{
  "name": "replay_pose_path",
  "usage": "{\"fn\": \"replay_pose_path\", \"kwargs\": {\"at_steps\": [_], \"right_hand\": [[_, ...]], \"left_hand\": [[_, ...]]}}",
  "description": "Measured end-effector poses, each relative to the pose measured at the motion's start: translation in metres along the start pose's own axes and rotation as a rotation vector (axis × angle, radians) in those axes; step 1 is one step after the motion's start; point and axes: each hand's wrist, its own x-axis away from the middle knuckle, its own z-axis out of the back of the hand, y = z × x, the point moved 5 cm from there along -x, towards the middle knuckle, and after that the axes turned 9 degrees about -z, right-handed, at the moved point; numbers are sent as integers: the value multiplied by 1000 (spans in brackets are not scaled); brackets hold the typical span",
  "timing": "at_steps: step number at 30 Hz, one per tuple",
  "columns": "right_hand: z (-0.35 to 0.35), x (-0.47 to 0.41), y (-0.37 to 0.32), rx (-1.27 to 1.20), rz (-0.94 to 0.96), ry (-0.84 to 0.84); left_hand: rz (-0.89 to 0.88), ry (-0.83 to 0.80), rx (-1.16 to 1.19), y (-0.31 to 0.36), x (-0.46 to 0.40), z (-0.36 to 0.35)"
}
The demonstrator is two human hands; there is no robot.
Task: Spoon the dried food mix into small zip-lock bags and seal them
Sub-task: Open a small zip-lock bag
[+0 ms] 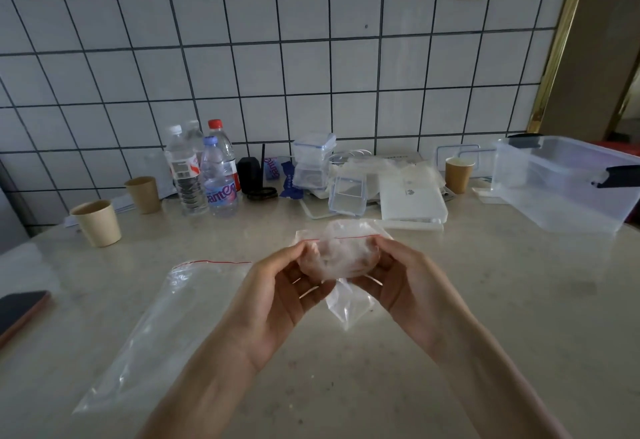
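We are gripping a small zip-lock bag (337,258) above the table (485,300), our left hand (277,296) and right hand (405,286) pinching its two ends below the red seal line.

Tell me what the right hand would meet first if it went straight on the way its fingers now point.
The right hand holds the small zip-lock bag, fingers pointing left toward the left hand. Going straight on, it would press through the bag into the left hand's fingers, as far as this single view shows depth.
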Motion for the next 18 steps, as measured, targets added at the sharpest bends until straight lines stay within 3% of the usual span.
{"fn": "replay_pose_path", "kwargs": {"at_steps": [10, 14, 18], "right_hand": [[-7, 4, -2, 18, 70, -154], [-4, 4, -5, 132, 103, -135], [-8, 7, -3, 310, 141, -87]], "left_hand": [[55, -11, 75, -2, 1, 3], [-114, -100, -199, 4, 3, -1], [-294, 74, -473, 10, 7, 4]]}}
